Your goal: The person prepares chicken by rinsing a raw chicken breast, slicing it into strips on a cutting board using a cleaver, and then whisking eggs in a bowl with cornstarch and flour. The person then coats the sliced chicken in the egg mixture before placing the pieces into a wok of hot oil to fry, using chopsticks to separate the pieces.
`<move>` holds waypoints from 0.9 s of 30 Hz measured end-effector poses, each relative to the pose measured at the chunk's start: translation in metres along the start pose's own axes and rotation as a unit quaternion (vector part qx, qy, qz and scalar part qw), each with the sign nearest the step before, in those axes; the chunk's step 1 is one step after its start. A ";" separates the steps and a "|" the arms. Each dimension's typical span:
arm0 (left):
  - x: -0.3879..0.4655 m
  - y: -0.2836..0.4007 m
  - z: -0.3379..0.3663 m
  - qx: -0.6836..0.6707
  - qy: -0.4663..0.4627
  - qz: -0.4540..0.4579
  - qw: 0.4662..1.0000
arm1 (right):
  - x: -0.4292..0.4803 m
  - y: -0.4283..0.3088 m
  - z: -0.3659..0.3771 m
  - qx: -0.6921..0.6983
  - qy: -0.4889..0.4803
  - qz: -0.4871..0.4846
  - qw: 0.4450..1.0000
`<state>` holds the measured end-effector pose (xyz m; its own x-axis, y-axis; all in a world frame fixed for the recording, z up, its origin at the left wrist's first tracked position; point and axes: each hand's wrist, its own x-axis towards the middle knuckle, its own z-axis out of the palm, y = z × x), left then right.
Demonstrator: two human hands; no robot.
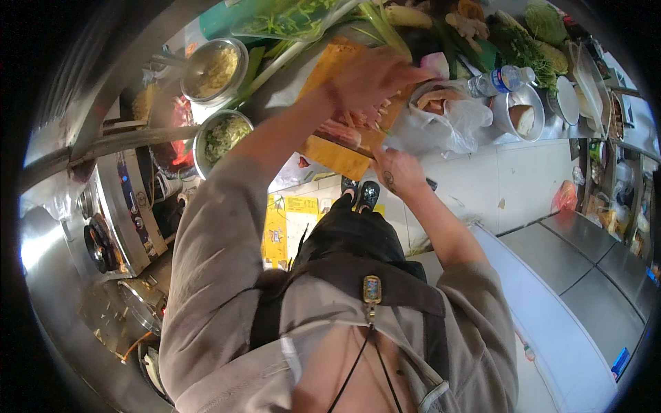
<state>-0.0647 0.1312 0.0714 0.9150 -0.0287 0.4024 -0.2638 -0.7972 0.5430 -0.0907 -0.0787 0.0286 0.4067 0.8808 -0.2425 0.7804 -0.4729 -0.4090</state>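
My right hand (pixel 400 171) is closed around the handle of a knife at the near right edge of a wooden cutting board (pixel 335 161). Only a thin dark line of the blade (pixel 347 146) shows, beside a slab of raw pinkish meat (pixel 338 133). Cut meat pieces (pixel 364 120) lie on the board, partly under my left arm. My left hand (pixel 374 77), blurred, reaches rightward over the far part of the board. Its fingers point at a pink-and-white vegetable piece (pixel 435 64); whether they hold anything is unclear.
Metal bowls of chopped pale food (pixel 219 72) and chopped greens (pixel 225 137) stand left of the board. At right are a clear plastic bag (pixel 454 121), a water bottle (pixel 498 81) and a bowl with a pale chunk (pixel 522 120). Ginger (pixel 467 27) and leafy vegetables (pixel 547 62) lie behind.
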 end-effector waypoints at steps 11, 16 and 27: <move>-0.069 -0.063 0.035 0.138 -0.280 -0.019 0.950 | -0.012 0.044 -0.037 -0.113 0.133 -0.087 0.981; -0.069 -0.088 0.045 0.113 -0.274 -0.109 0.949 | -0.077 0.047 -0.029 0.068 0.088 0.154 0.982; -0.090 0.014 -0.059 -0.531 -0.079 -0.273 0.798 | -0.014 -0.054 0.125 0.655 0.185 0.336 0.651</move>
<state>-0.1692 0.1585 0.0864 0.9870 0.0062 -0.1608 0.1546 0.2416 0.9580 -0.1979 -0.0680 -0.0557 0.7233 0.2959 -0.6239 -0.6085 -0.1539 -0.7785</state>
